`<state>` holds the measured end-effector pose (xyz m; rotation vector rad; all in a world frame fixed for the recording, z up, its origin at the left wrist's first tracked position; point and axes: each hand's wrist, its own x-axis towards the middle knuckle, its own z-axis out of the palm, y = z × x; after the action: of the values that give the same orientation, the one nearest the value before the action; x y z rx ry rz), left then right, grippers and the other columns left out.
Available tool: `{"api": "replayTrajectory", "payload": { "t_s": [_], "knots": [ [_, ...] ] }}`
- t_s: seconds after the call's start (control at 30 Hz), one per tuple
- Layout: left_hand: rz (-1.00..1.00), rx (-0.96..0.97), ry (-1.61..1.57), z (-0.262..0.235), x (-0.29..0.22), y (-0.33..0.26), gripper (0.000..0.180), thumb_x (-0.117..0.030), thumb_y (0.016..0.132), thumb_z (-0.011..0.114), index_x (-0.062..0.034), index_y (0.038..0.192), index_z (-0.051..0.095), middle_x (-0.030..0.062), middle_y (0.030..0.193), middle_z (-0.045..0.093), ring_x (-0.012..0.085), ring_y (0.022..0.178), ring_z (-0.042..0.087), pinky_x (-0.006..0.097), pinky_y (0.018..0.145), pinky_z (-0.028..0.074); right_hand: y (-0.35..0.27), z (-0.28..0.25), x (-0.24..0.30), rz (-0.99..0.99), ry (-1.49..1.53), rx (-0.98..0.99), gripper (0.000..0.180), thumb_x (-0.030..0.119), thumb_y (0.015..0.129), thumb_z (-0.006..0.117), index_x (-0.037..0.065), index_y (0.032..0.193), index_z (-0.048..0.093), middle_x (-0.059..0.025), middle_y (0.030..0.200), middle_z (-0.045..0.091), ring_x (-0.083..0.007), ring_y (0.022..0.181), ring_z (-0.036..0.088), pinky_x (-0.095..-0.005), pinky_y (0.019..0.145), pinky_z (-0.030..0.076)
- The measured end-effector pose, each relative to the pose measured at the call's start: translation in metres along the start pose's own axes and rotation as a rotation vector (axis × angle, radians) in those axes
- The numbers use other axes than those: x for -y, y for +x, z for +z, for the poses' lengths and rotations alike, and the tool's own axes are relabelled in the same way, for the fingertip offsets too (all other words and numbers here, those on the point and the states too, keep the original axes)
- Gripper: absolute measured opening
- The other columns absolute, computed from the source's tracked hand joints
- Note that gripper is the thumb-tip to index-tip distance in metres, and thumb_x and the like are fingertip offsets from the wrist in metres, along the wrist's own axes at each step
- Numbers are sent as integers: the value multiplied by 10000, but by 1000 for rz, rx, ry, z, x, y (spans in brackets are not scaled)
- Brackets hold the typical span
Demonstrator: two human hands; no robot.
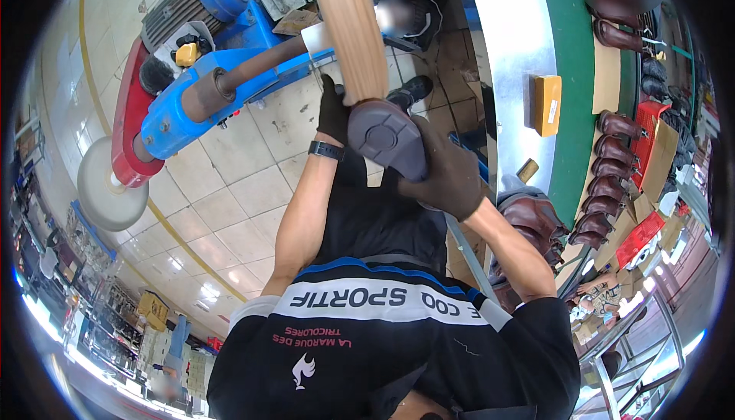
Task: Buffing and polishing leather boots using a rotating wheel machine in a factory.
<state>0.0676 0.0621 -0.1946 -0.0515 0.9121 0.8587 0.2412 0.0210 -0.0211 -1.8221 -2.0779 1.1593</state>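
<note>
A boot or shoe with a dark grey sole (381, 138) is held sole up against the lower end of a wide tan buffing wheel (351, 33). A strip of brown upper shows where it meets the wheel; the rest of the upper is hidden. Dark gloves cover both hands. My left hand (334, 111) grips the shoe's left side, with its fingers partly hidden behind it. Wrapped round the other end of the shoe, on the right, is my right hand (450, 166).
The wheel's shaft (264, 64) runs from a blue machine (180, 106) with a motor and red guard. A pale round wheel (113, 184) sits at its far left end. On the right, a metal-and-green bench (570, 163) bears a yellow box (546, 106) and several brown shoes (609, 167).
</note>
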Motion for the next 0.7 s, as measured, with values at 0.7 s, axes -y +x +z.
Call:
{"api": "replayTrajectory", "payload": {
  "t_s": [0.7],
  "knots": [
    [-24,99,-87,-22,-5,-1,772,-623,833,406,-34,1327,334,208,1256,456,297,1124,493,435,907,448,76,-25,-22,-443,-390,363,874,299,537,720,115,1315,367,-152,837,558,-306,666,597,-404,550,473]
  ]
}}
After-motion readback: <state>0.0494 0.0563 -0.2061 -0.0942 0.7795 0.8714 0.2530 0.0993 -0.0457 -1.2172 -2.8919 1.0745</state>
